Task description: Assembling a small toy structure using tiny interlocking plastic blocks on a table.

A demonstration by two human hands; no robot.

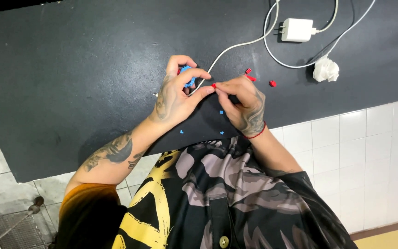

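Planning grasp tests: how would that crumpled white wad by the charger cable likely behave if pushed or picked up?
The crumpled white wad looks like tissue, so probably very light and likely to skid rather than roll on the dark counter. Its loose folds suggest it would squash under fingers. It lies against the white cable, which may snag it.

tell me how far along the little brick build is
Done: a blue brick cluster is already joined, held in the left hand. In hand: the right hand pinches a tiny red piece against it. Left: loose red pieces on the black counter and small blue pieces near the wrists.
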